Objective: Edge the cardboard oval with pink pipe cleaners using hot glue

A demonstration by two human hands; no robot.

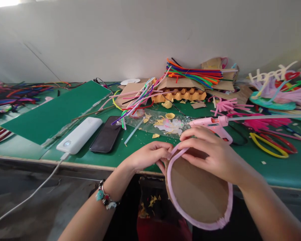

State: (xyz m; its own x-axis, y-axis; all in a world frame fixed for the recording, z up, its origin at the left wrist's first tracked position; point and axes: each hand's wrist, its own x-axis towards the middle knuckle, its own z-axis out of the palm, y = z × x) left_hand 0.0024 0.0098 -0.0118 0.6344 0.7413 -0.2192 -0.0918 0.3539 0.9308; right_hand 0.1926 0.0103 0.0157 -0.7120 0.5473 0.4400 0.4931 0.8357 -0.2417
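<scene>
Plain pale wall (140, 40) rises behind a green table (263, 170) crowded with craft scraps. Held up at the table's near edge, tilted above the person's lap, is a brown cardboard disc (198, 190), flat, matte and roughly round, with a soft pink fuzzy strip (210, 225) running along its rim. The left hand (150, 155) pinches the upper left edge, thumb in front and fingers partly hidden behind; the right hand (213, 154) has its fingertips closed on the strip at the top.

If either pinch loosens before the strip is fixed, it could spring away from the curve, and pressing too hard could bend the thin cardboard. A pink glue gun (215, 122) lies just beyond the right hand; if its nozzle is hot, straying fingers could get burned.

Under the nozzle, a crinkled clear plastic sheet (150, 120) carries torn yellow bits. Farther back sit a bumpy orange egg carton (180, 95) and a bright bundle of pipe cleaners (195, 73). Off to the left lie a glossy black phone (106, 134), a smooth white power bank (80, 135) and a stiff green board (57, 110).
</scene>
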